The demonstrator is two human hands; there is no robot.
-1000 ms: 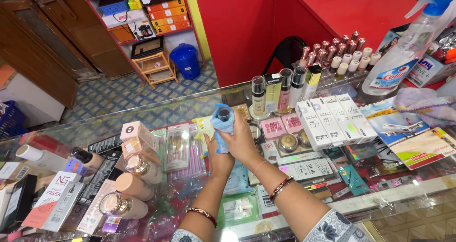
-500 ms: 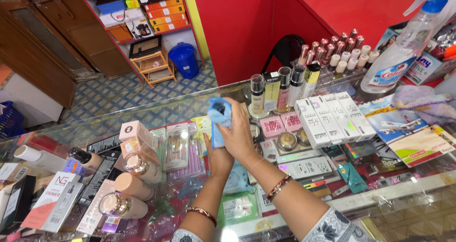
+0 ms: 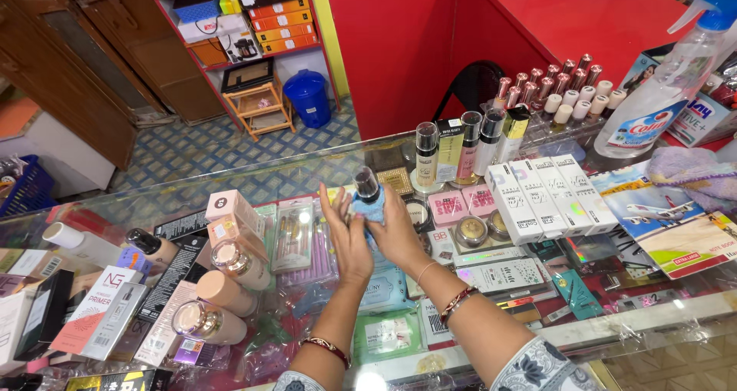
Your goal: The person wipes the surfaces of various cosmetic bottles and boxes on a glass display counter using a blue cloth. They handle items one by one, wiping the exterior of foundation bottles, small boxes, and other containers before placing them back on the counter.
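Red partition wall [image 3: 537, 30] across the upper right of the frame; wooden doors at upper left; patterned tile floor [image 3: 199, 149] below them. Shelf unit [image 3: 230, 22] stacked with boxes at top centre, blue bin [image 3: 311, 97] beside it. Glass worktop [image 3: 292, 172] spanning the whole lower half, crowded with cosmetics boxes, tubes and compacts. Large spray bottle [image 3: 666, 91] at far right, purple cloth [image 3: 698, 172] just below it. Row of white boxes [image 3: 549, 199] right of centre, upright foundation bottles [image 3: 461, 149] behind them.

Both forearms reached up from the bottom edge toward mid-frame, bracelets at each wrist. Left hand [image 3: 349, 233] raised palm inward, fingers spread and open, touching the side of a small dark-capped bottle [image 3: 366, 185]. Right hand [image 3: 395, 226] curled, fingers closed around a blue cloth [image 3: 372, 207] wrapped against the bottle's lower part. Bottle upright at frame centre, above the worktop, between the two hands.
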